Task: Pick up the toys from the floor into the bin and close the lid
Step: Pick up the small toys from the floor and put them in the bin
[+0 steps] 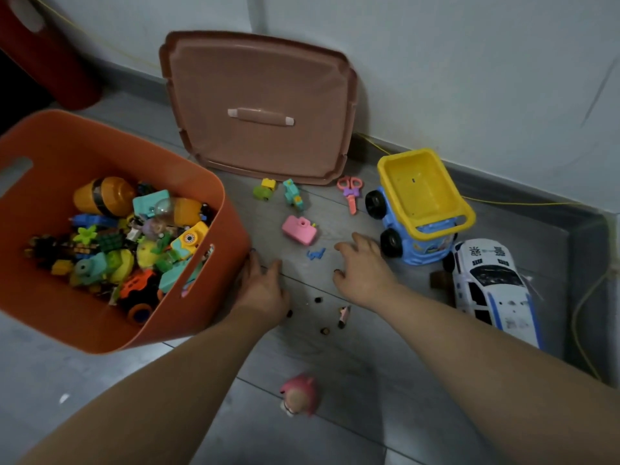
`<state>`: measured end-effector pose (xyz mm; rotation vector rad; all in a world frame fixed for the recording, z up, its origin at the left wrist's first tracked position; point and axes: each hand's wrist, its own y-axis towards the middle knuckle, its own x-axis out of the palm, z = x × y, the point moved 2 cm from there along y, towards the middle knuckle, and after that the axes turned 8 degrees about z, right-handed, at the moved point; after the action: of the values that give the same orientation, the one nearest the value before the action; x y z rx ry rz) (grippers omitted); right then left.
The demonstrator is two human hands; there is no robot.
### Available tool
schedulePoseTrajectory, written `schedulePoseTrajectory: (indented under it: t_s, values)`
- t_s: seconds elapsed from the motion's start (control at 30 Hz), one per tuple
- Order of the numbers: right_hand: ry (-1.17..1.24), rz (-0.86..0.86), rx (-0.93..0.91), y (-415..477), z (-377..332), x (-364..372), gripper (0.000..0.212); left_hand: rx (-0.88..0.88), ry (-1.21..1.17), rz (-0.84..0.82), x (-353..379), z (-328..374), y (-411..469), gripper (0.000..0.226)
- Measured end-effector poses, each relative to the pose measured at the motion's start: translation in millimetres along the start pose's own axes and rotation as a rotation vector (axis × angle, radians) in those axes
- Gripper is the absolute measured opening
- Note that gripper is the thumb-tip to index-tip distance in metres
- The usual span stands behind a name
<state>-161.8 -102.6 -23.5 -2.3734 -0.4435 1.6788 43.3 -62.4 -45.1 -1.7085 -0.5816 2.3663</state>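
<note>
judging by looks, pink plastic toy camera (pixel 299 229) is light, rigid; pinch its sides. left hand (pixel 261 283), right hand (pixel 362 266): fingers spread, empty.

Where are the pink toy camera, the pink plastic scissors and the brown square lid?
Pink toy camera (pixel 299 230): head view, top face.
Pink plastic scissors (pixel 351 191): head view, pivot.
Brown square lid (pixel 258 78): head view, flat panel.
</note>
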Motion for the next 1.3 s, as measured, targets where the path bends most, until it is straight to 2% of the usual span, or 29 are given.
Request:
schedulePoseTrajectory:
  t_s: [0.13,0.27,0.37,0.53,0.63,0.83,0.93,1.0,1.07,1.2,1.3]
  values:
    - [0.029,-0.009,-0.006,7,-1,11,0.06,-0.009,0.024,0.029,2,3,9,0.063]
    - [0.041,-0.001,-0.036,8,-3,18,0.059,0.089,0.033,0.069,5,11,4,0.059]
    - [0.056,0.056,-0.056,11,-2,13,0.057,0.147,0.028,0.129,6,13,2,0.057]
    - [0.077,0.19,-0.052,33,2,-2,0.053,0.132,0.028,0.259,-4,17,15,0.052]
    - [0.118,0.23,-0.028,47,-2,-7,0.057,0.104,-0.015,0.256,-14,24,29,0.059]
    - [0.063,0.287,-0.101,83,-7,-11,0.064,0.014,-0.066,0.251,-31,39,65,0.075]
    - [0.015,0.19,-0.052,102,-3,-9,0.076,-0.026,-0.074,0.25,-36,45,87,0.082]
    - [0.075,0.126,0.011,105,-2,-6,0.077,-0.038,-0.101,0.279,-42,50,98,0.085]
    - [0.144,0.142,0.024,103,-3,0,0.074,-0.059,-0.107,0.314,-47,54,108,0.087]
    - [0.154,0.282,-0.041,84,-6,11,0.064,-0.09,-0.039,0.33,-53,58,130,0.091]
    - [0.11,0.339,-0.092,74,0,14,0.054,-0.055,0.035,0.198,-47,54,152,0.093]
